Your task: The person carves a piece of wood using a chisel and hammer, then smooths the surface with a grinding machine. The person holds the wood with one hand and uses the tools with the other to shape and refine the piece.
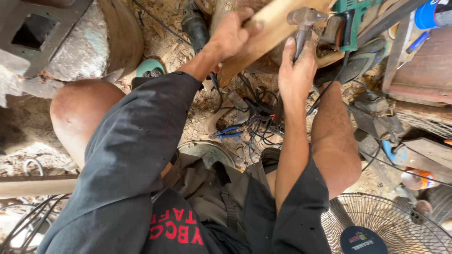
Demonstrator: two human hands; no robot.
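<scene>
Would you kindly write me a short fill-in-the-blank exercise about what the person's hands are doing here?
1. The right hand grips a ____ by its handle, head pointing up.
2. The left hand holds a pale piece of ____ that slants across the view.
3. At the lower right stands a ____ with a round wire guard.
4. The green power tool lies at the ____ right of the picture.

Missing words: hammer; wood; fan; upper
</scene>
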